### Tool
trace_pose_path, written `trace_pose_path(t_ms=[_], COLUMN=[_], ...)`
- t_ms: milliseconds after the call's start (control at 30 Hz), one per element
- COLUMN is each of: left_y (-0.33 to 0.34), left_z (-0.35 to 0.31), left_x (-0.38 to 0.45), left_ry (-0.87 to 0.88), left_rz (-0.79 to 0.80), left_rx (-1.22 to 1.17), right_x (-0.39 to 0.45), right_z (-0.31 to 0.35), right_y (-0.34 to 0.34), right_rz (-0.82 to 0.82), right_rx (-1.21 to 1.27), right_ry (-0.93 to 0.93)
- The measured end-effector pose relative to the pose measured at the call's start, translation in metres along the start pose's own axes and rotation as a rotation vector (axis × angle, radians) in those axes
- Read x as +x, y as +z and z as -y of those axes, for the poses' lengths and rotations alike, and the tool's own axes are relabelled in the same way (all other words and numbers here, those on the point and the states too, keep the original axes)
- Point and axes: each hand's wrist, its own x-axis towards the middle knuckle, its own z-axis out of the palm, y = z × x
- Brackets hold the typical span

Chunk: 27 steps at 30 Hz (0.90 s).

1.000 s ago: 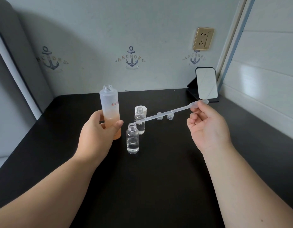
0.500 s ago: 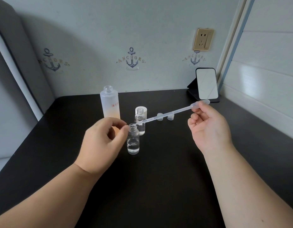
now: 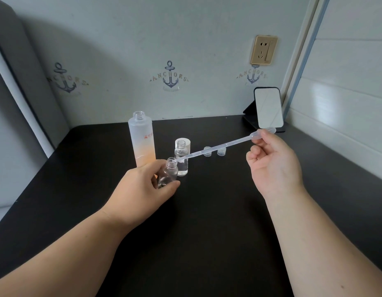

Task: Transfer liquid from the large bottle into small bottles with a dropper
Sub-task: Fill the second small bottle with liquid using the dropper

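Note:
The large frosted bottle (image 3: 142,139), clear at the top and orange lower down, stands uncapped on the black table (image 3: 207,221). My left hand (image 3: 143,187) grips a small clear bottle (image 3: 169,173) and tilts it slightly. A second small clear bottle (image 3: 181,158) stands just behind it. My right hand (image 3: 271,166) pinches the bulb end of a long plastic dropper (image 3: 224,145). The dropper's tip rests at the mouth of the held small bottle.
Two small clear caps (image 3: 214,151) lie behind the dropper. A white round lid (image 3: 186,140) sits behind the second small bottle. A small mirror on a black stand (image 3: 268,110) is at the back right by the wall. A wall socket (image 3: 263,50) is above it.
My left hand let go of the large bottle, which now stands on the table, and took hold of the front small bottle. The dropper stayed near that bottle's mouth.

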Motion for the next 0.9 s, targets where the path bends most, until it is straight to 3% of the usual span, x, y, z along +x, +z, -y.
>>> trace_pose_path(t_ms=[900], left_y=[0.0054], left_z=[0.0047], left_x=[0.0010], left_ry=[0.016], left_rz=[-0.017], left_rx=[0.032], right_x=[-0.0010], right_z=[-0.0014], right_y=[0.0034], right_rz=[0.000], right_rx=[-0.122], right_ry=[-0.047])
